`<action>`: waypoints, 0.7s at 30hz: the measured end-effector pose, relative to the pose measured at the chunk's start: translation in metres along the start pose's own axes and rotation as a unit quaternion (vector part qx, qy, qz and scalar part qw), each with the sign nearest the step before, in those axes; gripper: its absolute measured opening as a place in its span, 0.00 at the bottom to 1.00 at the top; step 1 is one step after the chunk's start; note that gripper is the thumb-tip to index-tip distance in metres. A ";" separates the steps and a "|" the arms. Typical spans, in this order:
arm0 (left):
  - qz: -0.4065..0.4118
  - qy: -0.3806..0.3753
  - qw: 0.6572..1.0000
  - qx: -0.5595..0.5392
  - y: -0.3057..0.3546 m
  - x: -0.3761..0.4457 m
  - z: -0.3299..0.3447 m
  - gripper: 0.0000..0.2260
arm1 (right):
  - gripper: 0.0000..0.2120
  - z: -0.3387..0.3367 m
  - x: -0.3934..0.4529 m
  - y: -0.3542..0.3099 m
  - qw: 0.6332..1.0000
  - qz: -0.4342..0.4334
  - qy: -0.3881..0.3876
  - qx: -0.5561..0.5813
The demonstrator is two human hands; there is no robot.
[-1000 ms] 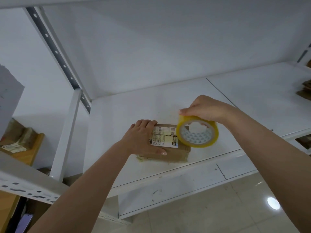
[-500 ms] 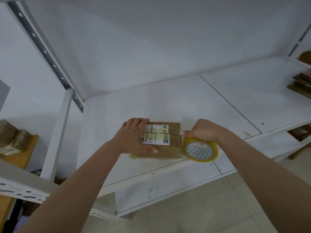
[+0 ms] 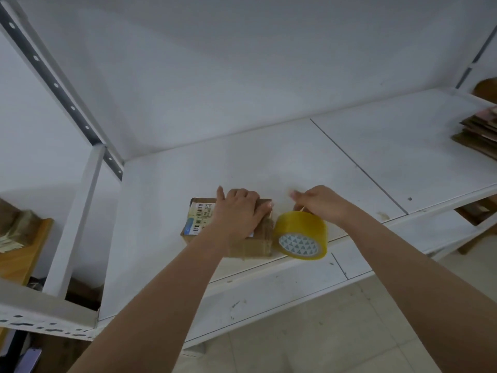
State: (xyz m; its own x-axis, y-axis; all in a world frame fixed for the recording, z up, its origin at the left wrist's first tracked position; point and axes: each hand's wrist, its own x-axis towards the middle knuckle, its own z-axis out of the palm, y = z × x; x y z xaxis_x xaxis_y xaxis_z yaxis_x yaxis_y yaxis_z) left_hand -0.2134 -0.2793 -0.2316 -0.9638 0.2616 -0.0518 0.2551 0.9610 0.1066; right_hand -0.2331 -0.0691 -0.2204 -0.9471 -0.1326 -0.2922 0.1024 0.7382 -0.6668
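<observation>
A small brown cardboard box [image 3: 258, 244] with a white barcode label lies near the front edge of the white shelf board [image 3: 166, 211]. My left hand [image 3: 238, 211] lies flat on top of the box, fingers toward its far right corner, pressing it down. A roll of yellow packing tape [image 3: 301, 238] stands on its side just right of the box, at the shelf's front edge. My right hand [image 3: 320, 201] grips the roll's top from behind, fingers curled over it. Its strip of tape toward the box is too blurred to make out.
A white metal upright [image 3: 72, 219] with a perforated grey brace stands at the left. Flattened cardboard sheets [image 3: 478, 130] are stacked at the shelf's far right. A wooden surface with bundles [image 3: 18, 243] sits at the left. Pale tiled floor lies below the shelf.
My left hand slid from the box's left side to its right top, uncovering the label's left part. The tape roll dropped beside the box's right side, near the shelf edge.
</observation>
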 end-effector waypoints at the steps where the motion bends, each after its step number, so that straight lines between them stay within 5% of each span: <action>1: -0.004 0.000 1.000 0.004 -0.002 0.000 0.003 0.27 | 0.25 -0.007 0.004 0.007 0.999 0.018 0.040 0.017; 6: -0.007 0.023 1.000 -0.016 -0.002 -0.001 0.001 0.29 | 0.20 -0.009 0.016 0.041 0.984 0.121 0.070 -0.110; 14: 0.041 0.072 0.994 -0.076 0.011 -0.008 -0.011 0.19 | 0.25 0.020 0.021 0.044 0.965 0.174 0.121 -0.152; 18: 0.058 0.073 0.972 -0.215 0.025 -0.007 -0.012 0.16 | 0.18 0.021 0.025 0.044 0.967 0.175 0.108 -0.151; 21: -0.002 0.103 0.940 -0.324 0.024 -0.012 -0.010 0.14 | 0.14 0.019 0.026 0.049 0.972 0.182 0.097 -0.109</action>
State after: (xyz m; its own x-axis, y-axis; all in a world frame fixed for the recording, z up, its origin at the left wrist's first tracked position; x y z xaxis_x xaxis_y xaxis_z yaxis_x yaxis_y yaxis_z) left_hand -0.1967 -0.2602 -0.2185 -0.9763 0.1711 0.1326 0.2147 0.6879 0.6933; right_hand -0.2468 -0.0494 -0.2735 -0.9019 0.2760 -0.3322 0.3952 0.8378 -0.3768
